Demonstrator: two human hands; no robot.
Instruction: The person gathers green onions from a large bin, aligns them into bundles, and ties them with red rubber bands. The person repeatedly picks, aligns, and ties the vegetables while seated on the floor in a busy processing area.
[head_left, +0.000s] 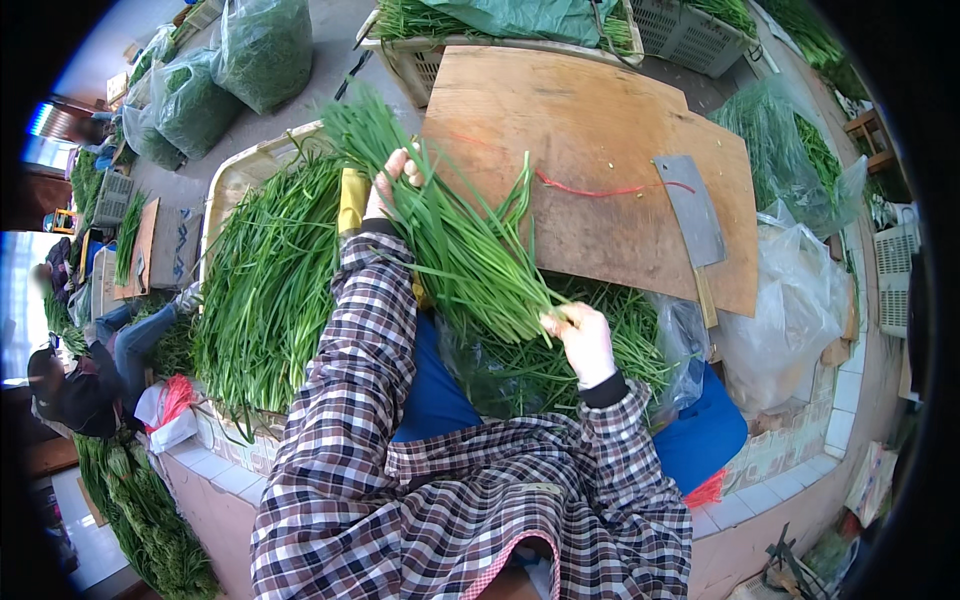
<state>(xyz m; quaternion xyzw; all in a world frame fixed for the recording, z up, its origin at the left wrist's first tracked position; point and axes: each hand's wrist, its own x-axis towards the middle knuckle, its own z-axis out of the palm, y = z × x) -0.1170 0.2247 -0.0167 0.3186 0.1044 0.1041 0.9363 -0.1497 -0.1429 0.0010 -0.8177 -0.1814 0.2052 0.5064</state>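
Note:
A bunch of garlic chives [460, 245] lies slanted across my lap, leaf tips at the upper left and pale stem ends at the lower right. My left hand [395, 180] is wrapped round its leafy part, the fingers partly covered by leaves. At the stem ends my right hand [583, 343] pinches a few stalks between thumb and fingers. Both hands look thinly gloved. Below the bunch, loose chives [625, 325] fill a plastic-lined space between my knees. On the wooden board [600, 120] ahead rest a cleaver [692, 210] and a red tie [600, 190].
A white crate [228, 178] heaped with chives stands at my left. Bagged greens [262, 55] are at the far left, and another person [90, 370] sits nearer. Past the board is a second crate [425, 65]. Clear plastic bags [785, 300] lie at the right.

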